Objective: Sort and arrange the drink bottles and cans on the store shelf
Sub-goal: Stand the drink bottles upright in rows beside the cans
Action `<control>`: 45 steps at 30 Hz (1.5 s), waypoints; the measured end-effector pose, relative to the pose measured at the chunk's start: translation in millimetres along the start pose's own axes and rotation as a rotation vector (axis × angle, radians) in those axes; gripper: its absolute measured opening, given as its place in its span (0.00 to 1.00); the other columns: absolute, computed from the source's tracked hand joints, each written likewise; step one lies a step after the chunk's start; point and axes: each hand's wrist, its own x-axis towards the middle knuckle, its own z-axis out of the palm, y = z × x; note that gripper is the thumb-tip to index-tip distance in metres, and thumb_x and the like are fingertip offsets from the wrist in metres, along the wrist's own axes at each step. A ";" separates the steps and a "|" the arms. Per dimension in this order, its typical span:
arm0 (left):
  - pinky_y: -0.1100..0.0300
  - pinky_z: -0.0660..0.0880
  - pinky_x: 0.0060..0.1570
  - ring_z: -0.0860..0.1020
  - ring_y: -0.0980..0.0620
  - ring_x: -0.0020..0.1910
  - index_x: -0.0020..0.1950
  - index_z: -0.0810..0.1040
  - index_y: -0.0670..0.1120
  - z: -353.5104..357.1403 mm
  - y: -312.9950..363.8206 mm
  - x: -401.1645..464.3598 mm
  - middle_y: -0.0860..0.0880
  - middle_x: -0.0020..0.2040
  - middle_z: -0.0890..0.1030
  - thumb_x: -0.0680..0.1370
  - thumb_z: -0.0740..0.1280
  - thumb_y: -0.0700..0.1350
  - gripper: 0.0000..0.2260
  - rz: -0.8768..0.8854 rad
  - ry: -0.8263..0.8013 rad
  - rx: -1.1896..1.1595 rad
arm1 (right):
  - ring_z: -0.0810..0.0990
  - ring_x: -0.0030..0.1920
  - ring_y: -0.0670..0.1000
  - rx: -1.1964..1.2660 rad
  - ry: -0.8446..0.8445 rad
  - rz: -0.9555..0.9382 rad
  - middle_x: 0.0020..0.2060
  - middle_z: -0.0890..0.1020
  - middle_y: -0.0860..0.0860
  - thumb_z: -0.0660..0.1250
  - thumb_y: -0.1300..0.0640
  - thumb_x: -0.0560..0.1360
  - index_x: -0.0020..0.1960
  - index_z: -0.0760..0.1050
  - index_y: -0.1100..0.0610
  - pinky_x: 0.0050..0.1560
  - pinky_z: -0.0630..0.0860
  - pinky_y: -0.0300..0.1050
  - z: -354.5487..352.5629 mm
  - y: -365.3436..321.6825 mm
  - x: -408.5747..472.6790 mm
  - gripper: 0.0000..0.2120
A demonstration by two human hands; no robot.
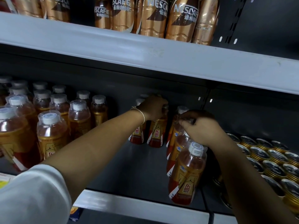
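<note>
I have both hands on bottle tops at the shelf (145, 167) back: left hand (152, 109) gripping an amber bottle (156, 133), right hand (199, 126) pinching the rear bottle (175, 131) of the right column, presumably to straighten rows beside the cans (265, 157).

Dim, soft-focus, wide-angle bowing at edges
</note>
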 end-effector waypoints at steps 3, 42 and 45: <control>0.50 0.74 0.58 0.77 0.44 0.56 0.61 0.78 0.43 -2.6 -0.6 -3.1 0.42 0.57 0.78 0.79 0.66 0.47 0.14 -0.019 0.012 0.012 | 0.71 0.34 0.40 0.001 0.037 -0.034 0.33 0.75 0.41 0.65 0.49 0.80 0.61 0.81 0.50 0.31 0.67 0.26 -10.5 -4.9 -3.8 0.12; 0.56 0.75 0.48 0.78 0.43 0.53 0.59 0.74 0.40 45.7 -62.9 -113.7 0.41 0.53 0.80 0.76 0.71 0.47 0.16 -0.550 0.170 -0.188 | 0.67 0.73 0.50 0.397 -0.123 0.123 0.73 0.67 0.51 0.59 0.61 0.81 0.78 0.63 0.51 0.72 0.65 0.44 141.8 -53.8 -81.1 0.26; 0.61 0.73 0.55 0.78 0.44 0.59 0.67 0.73 0.40 25.3 -48.4 -136.1 0.41 0.58 0.80 0.75 0.65 0.35 0.19 -0.504 0.229 -0.256 | 0.69 0.71 0.50 0.459 -0.160 0.090 0.71 0.69 0.51 0.59 0.64 0.79 0.77 0.64 0.50 0.65 0.65 0.39 145.0 -56.9 -81.0 0.27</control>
